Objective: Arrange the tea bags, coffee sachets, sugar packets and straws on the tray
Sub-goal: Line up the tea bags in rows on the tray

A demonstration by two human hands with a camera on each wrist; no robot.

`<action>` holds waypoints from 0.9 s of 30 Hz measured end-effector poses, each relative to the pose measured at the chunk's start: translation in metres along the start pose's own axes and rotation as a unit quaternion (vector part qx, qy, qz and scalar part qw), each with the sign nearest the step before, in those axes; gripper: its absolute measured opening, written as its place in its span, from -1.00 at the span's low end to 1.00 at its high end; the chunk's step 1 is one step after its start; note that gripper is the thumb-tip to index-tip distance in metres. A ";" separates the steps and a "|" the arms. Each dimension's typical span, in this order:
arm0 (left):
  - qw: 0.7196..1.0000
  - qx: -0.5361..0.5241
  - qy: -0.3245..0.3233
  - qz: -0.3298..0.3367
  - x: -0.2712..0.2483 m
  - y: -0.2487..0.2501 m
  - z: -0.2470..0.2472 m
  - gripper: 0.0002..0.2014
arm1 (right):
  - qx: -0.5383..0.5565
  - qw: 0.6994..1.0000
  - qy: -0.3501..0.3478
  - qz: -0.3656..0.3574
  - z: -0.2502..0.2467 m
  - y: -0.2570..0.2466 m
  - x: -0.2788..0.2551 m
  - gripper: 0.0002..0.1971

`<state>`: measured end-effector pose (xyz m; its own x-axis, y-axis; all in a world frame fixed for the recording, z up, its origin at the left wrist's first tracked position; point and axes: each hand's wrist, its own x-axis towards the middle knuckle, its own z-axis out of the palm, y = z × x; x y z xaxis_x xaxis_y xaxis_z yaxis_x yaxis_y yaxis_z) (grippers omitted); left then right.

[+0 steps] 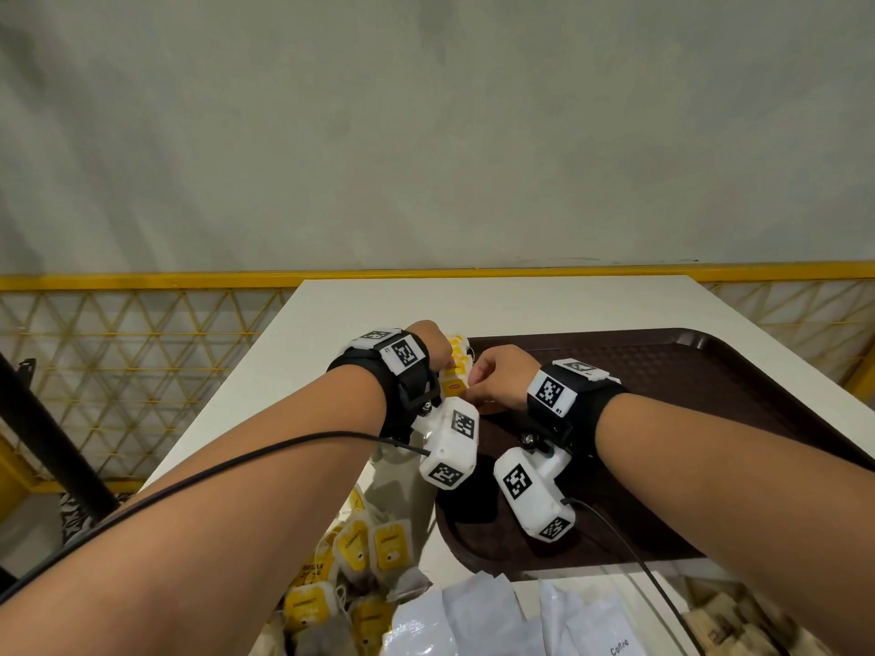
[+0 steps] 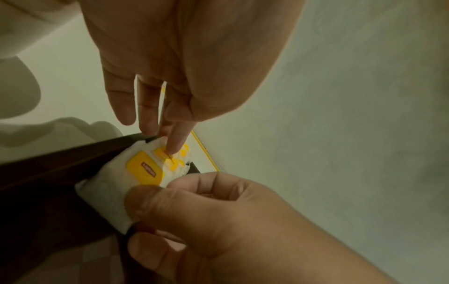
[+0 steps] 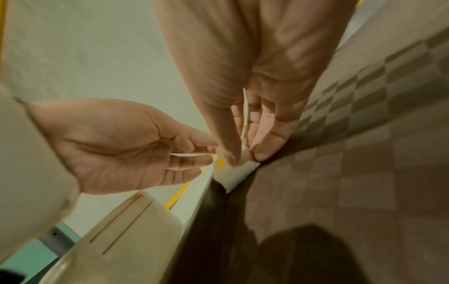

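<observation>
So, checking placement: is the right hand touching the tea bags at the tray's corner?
Touching. The left wrist view shows the right hand pinching the tea bags, thumb on their white paper.

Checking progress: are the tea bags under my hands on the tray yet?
Yes: the tea bags rest at the tray's far left corner.

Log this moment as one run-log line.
left hand: fingers straight, touching tea bags | right hand: pinching tea bags | location: tray far-left corner

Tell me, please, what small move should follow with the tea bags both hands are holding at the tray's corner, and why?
Probably release and square them: the right hand pinches the tea bags while the left hand's fingertip rests on them, already at the tray's far-left corner.
</observation>
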<state>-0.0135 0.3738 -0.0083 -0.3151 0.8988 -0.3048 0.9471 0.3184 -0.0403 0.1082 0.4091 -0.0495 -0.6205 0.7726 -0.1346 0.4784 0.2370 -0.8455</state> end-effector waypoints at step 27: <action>0.996 -0.037 0.080 0.028 -0.021 -0.011 0.009 -0.60 | -0.069 0.997 -0.032 -0.002 -0.002 -0.007 -0.014 -0.68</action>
<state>-0.0165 0.3490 -0.0104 -0.2737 0.9504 -0.1481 0.9581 0.2829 0.0451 0.1152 0.3976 -0.0407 -0.6590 0.7332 -0.1681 0.5543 0.3223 -0.7674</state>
